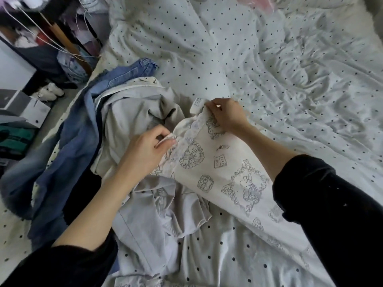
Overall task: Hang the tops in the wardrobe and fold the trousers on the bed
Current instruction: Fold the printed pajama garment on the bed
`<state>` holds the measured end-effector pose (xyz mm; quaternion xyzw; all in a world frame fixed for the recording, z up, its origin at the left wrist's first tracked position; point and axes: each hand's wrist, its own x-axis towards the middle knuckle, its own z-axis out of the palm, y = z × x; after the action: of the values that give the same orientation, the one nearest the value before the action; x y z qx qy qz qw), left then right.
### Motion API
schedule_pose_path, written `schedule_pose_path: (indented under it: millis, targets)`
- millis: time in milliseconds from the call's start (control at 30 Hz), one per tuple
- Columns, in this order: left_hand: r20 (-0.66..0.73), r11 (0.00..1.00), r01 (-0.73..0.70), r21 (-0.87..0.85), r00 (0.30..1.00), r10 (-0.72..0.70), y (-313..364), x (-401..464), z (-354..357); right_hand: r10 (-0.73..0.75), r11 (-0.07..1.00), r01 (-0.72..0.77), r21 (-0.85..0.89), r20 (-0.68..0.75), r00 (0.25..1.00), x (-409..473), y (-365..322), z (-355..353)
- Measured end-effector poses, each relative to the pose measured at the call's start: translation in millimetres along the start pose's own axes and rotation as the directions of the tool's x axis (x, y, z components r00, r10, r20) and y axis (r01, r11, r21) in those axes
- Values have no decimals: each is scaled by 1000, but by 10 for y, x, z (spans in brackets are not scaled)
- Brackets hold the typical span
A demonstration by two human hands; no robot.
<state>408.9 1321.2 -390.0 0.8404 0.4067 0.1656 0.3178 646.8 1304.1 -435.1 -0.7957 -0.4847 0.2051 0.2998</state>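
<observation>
Item: cream printed garment (223, 172), centre of frame, lying on the dotted bed sheet (269, 59). We are pinching its lace-trimmed edge with our left hand (145, 150) and right hand (228, 114), held apart. Left of centre: grey garment (132, 112), denim pieces (83, 131), heaped together.

One printed garment (223, 168), two hands (145, 150), one bed (290, 79).

The bed (290, 79) fills most of the view, covered by a rumpled white sheet (269, 48) with small dark dots. On its left part lies a heap of clothes: blue denim (74, 146) at the left edge, pale grey garments (132, 112) beside it, and a cream printed garment (223, 168) nearer the middle.
</observation>
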Motion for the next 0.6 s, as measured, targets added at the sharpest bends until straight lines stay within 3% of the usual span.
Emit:
schedule_pose_path:
  millis: [233, 367, 500, 600]
  targets:
    - [-133, 932, 19, 362, 991, 32, -437, -80, 429, 48, 999, -48, 12, -6, 999, 72, 123, 301]
    - [-183, 923, 42, 382, 983, 32, -470, -111, 523, 1, 1000, -3, -17, -112, 994, -44, 100, 295]
    - [-241, 960, 83, 267, 970, -16, -453, -196, 542, -67, 998, 70, -3, -342, 937, -535, 56, 266]
    - [-247, 973, 91, 213, 968, -36, -418, -303, 555, -145, 989, 127, -77, -332, 932, -1059, 70, 362]
